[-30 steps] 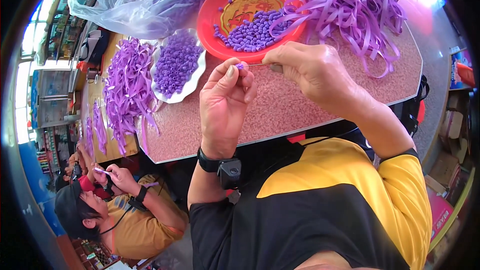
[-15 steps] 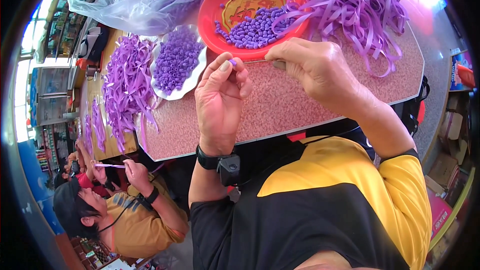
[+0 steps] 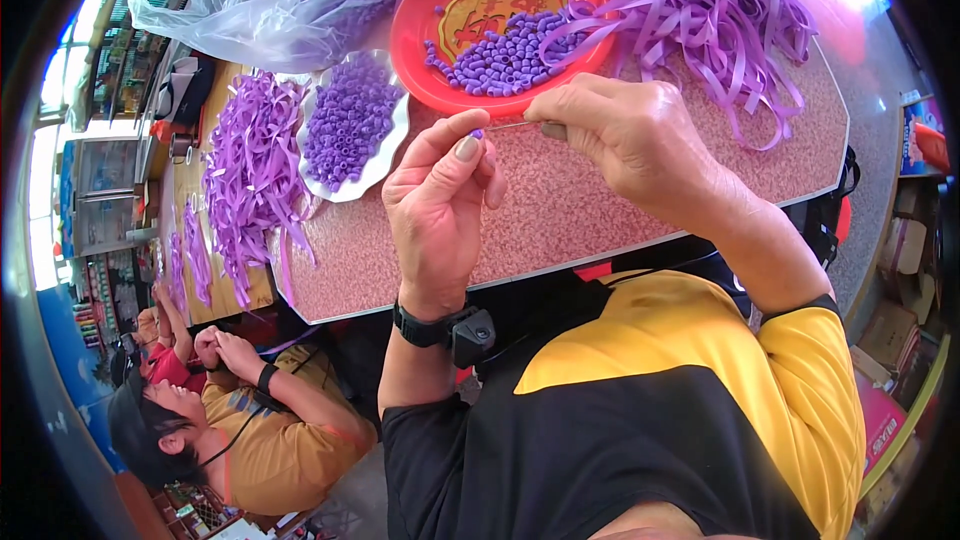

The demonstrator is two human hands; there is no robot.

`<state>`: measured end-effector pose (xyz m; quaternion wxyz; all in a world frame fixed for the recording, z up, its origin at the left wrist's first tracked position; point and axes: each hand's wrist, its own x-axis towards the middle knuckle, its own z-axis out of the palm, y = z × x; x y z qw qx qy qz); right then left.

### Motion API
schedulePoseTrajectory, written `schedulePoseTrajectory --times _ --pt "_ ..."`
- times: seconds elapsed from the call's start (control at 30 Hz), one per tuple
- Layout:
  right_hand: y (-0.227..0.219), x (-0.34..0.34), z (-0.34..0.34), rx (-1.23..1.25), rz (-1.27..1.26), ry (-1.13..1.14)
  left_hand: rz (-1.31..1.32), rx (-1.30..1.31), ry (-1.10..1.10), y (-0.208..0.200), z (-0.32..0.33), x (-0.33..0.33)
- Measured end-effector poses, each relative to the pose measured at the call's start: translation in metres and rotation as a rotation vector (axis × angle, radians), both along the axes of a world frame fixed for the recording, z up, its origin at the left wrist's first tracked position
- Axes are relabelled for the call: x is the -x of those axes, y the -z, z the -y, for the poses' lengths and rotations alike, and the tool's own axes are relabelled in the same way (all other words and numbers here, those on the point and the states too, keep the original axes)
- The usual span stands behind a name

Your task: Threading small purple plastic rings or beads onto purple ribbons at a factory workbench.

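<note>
One purple bead (image 3: 477, 134) pinched between left thumb and forefinger tips, fingers (image 3: 462, 145) nearly closed on it, held just above the speckled pink tabletop (image 3: 560, 210). Meeting the tip of a thin wire needle (image 3: 515, 124), gripped at its thicker end by the right hand (image 3: 625, 135), fingers clamped tight round it. Left hand (image 3: 440, 210) hanging upright, wrist strap with black clip below.

Risks, as judged from here:
- Slipping of the bead out of so slight a pinch; likely bouncing off the table edge and getting lost on the floor.
- Missing the bead's hole, needle tip pricking the left fingertip; hole itself too small to make out.
- Trailing ribbon strands (image 3: 700, 20) lying just beside the right knuckles, possibly snagging the needle on any pull.
- Nudging the red bowl (image 3: 420, 50) of beads, sitting just beyond both hands, near enough for a knock to be scattering them.

Further out: white scalloped dish (image 3: 385, 155) of beads, clear plastic bag (image 3: 250, 10), more ribbon to the left. Another person (image 3: 250, 420) working below left, well apart.
</note>
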<state>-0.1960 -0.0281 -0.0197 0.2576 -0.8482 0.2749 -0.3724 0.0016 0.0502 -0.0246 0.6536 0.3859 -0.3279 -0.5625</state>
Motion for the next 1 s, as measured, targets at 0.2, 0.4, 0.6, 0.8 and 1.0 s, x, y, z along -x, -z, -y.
schedulePoseTrajectory --times 0.2,0.4,0.6,0.8,1.0 --pt "0.001 0.000 0.000 0.036 -0.001 0.000 0.008 -0.009 0.027 -0.001 0.000 0.000" --pt "-0.001 -0.001 -0.001 0.029 0.000 -0.010 -0.020 0.004 -0.007 0.002 0.000 -0.001" --pt "0.002 -0.001 -0.001 0.051 0.033 -0.005 -0.042 -0.029 -0.022 0.002 0.000 0.002" --pt "0.003 -0.001 -0.001 0.053 0.057 -0.015 -0.003 -0.034 -0.005 -0.003 0.001 0.006" --pt "0.005 -0.002 -0.001 -0.055 0.163 -0.081 -0.018 -0.070 -0.009 -0.004 0.002 0.026"
